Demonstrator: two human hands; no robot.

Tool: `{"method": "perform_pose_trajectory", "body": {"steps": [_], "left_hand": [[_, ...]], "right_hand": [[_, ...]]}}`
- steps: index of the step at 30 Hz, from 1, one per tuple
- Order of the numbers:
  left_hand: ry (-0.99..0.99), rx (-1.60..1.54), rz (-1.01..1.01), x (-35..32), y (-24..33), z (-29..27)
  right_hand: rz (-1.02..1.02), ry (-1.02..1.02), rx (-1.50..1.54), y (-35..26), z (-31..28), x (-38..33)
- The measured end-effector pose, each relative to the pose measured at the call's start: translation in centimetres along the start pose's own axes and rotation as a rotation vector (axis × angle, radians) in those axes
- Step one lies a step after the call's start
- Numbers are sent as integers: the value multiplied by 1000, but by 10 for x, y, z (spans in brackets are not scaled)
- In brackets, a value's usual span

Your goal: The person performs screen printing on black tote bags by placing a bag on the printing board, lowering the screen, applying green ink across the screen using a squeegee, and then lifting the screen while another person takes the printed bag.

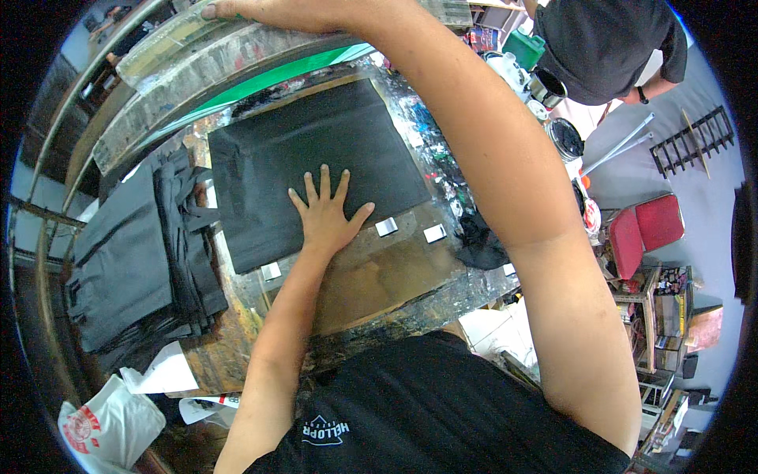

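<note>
My left hand (327,215) lies flat, fingers spread, on the lower edge of a black fabric bag (308,150). The bag is spread out on a stained work board (379,268). At the top edge of the view, my right hand (272,11) is on the upper rail of a raised screen-printing frame (197,67), one digit stretched along it. Its other fingers are out of sight. A green strip (272,79) shows along the frame's lower side. Small white pads (385,227) lie along the bag's near edge.
A stack of black fabric bags (134,245) lies at the left. Paint-smeared tins and jars (565,139) stand at the right, behind my right arm. A crumpled black cloth (480,241) lies near the board. Farther right are a person in black (608,47) and a red chair (647,233).
</note>
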State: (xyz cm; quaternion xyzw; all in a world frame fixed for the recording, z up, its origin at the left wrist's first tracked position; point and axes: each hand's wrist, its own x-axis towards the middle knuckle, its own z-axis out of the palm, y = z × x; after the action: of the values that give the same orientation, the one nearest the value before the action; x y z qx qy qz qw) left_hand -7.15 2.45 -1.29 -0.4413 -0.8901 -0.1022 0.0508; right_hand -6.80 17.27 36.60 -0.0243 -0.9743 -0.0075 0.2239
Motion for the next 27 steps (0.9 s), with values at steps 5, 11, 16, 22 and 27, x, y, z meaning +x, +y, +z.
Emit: {"method": "perform_pose_trajectory", "body": {"steps": [5, 11, 16, 22, 27], "left_hand": [[13, -8, -6, -2, 13, 2], [53, -2, -6, -13, 16, -13], [105, 15, -45, -27, 26, -10], [58, -40, -52, -29, 19, -1], [47, -33, -59, -30, 17, -2]], "right_hand": [[-7, -52, 50, 3, 6, 6], [0, -25, 67, -4, 13, 8], [74, 13, -143, -3, 18, 9], [78, -40, -95, -6, 16, 8], [23, -13, -86, -5, 18, 6]]}}
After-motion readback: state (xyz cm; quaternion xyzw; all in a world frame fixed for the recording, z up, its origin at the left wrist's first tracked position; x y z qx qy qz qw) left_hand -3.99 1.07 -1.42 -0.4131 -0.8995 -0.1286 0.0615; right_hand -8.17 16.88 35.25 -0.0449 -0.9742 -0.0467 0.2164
